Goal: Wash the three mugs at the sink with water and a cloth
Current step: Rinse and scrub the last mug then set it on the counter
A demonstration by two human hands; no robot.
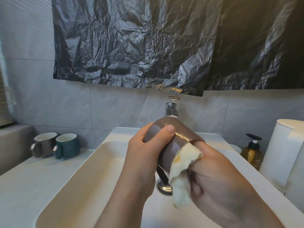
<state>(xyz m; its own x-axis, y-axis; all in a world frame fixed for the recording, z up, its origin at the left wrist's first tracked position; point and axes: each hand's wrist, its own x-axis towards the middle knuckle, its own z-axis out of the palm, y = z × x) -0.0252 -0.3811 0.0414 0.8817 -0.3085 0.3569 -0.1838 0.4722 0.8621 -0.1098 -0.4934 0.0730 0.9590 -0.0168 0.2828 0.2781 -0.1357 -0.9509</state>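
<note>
Nearest us: right hand (222,178), grip pinching the cloth (181,175). Cloth is pale yellow, one end bunched at the mug mouth, the rest hanging loose below the hand. Fingertips go out of sight at the rim; we cannot tell how far in they reach. Left hand (144,145): grip curled round the base end of the brown mug (182,134), thumb on top. Mug lies tilted on its side, mouth twd. the right hand, held in the air over the sink (79,170), above the drain (164,188).

Step in hand, in our judgement: wiping inside and rim of mug no. 1. To do it well:
- keep the left grip firm, as a glazed wall is likely slick when wet;
- push the cloth to the bottom and turn the mug agst. it;
- do the rim and handle too;
- stay low over the basin in case of a slip.

Whether water runs from the tap (171,106) we cannot tell.

Count:
- Mugs: 3. 1 in hand, 2 upright on the table at left: grey mug (43,144) and green mug (68,145), just beside each other, well apart from the hands.
- Cloths: 1.
- Taps: 1.
- Pump bottle (252,153), far right of sink: 1.
- Black plastic sheet (148,46) on the wall behind: 1.
</note>
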